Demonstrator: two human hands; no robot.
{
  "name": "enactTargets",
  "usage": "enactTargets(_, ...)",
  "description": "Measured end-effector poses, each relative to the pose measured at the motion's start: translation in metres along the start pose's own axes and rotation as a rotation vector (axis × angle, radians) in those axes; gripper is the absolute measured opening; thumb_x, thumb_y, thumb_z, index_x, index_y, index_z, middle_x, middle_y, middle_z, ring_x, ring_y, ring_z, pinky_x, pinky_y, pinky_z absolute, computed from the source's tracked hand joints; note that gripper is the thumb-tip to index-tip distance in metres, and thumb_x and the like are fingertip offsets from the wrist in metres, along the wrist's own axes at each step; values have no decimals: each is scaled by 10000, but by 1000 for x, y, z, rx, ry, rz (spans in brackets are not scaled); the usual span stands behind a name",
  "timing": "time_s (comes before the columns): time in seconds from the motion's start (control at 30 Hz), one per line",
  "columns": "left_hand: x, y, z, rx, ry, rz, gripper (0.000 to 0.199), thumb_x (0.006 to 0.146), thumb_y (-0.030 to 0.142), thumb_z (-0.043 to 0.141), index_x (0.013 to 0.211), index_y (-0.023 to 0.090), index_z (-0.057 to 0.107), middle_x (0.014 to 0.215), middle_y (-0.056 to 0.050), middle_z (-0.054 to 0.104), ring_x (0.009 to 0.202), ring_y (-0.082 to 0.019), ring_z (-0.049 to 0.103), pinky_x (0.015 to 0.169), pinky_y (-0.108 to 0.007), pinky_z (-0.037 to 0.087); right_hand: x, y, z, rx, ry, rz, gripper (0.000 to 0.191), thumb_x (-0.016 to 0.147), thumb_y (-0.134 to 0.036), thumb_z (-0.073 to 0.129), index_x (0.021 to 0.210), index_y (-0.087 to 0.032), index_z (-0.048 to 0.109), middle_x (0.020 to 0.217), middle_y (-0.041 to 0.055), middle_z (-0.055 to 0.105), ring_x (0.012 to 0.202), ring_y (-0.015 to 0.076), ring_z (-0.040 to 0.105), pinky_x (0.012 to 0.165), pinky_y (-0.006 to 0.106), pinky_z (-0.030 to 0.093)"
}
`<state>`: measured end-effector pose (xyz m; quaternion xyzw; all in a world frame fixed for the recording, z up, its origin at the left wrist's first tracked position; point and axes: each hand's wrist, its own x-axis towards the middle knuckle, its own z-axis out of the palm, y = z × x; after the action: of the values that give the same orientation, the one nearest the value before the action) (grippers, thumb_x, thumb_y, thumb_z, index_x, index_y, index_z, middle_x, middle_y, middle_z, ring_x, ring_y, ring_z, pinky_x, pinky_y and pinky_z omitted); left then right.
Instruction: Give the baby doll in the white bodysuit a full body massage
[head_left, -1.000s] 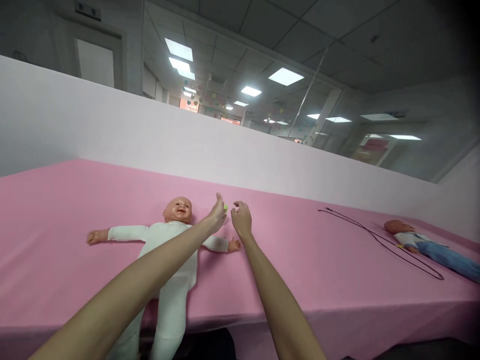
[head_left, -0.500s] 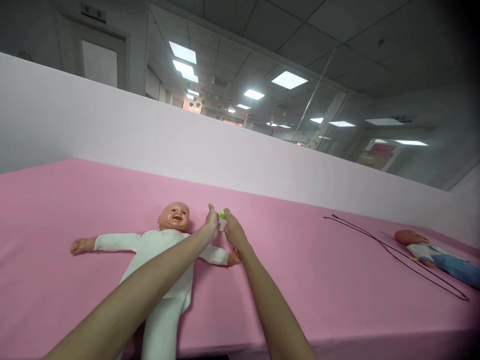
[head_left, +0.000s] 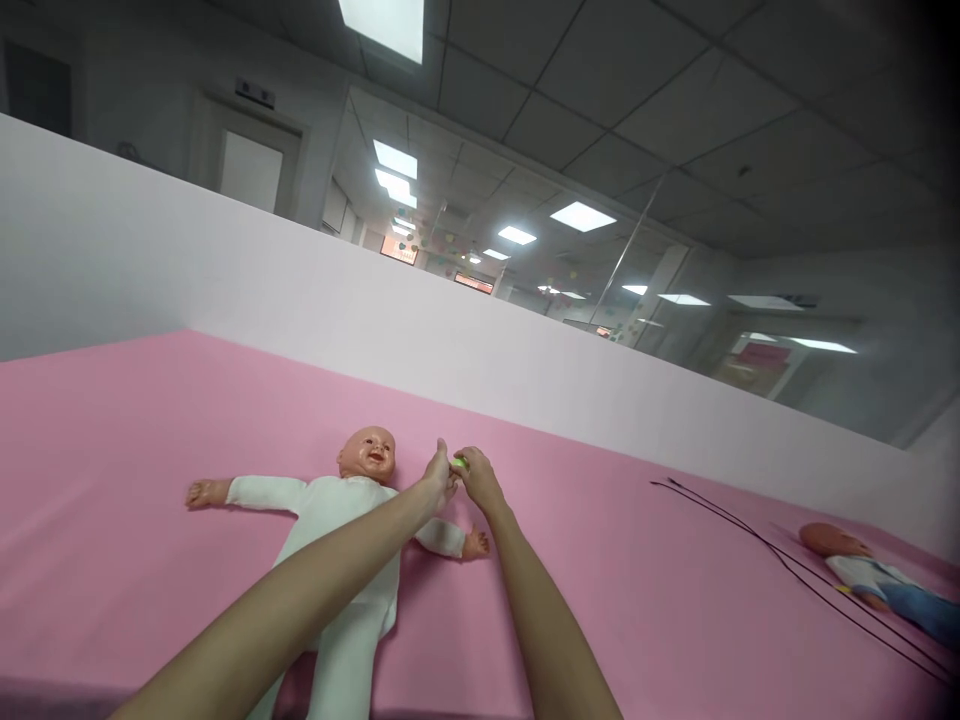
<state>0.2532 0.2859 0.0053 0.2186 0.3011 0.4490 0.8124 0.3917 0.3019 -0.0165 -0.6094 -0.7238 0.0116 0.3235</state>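
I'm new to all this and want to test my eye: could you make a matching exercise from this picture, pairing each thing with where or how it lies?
Things:
1. Green object
2. Doll in white
3. Black cord
4. Doll in blue trousers

Places and states:
A. At the right edge of the view, on the pink cloth
B. Between the left hand and the right hand
C. On its back with arms spread
D. Stretched out in thin lines

Pairs: 1-B, 2-C, 3-D, 4-A
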Motion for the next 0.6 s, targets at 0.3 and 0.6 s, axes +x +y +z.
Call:
enactTargets(0.3, 12, 8, -12, -22, 52, -19, 603, 954, 809, 419, 751, 242, 448, 562, 69, 381, 433, -119, 390, 470, -240, 377, 1, -12, -13, 3, -112, -27, 266, 886, -89, 546, 1029, -171, 755, 1106, 112, 777, 1047, 244, 701, 969, 384, 526)
enactTargets(0.6, -20, 41, -23, -8, 61, 50, 576, 1047, 666, 409, 1121, 135, 619, 1164, -188, 679, 1172, -260, 671, 906, -296, 561, -15, -54, -7, 45, -55, -1, 481, 985, -324, 542, 1420, -137, 631, 1567, 180, 554, 1499, 301, 470, 1249, 513, 335)
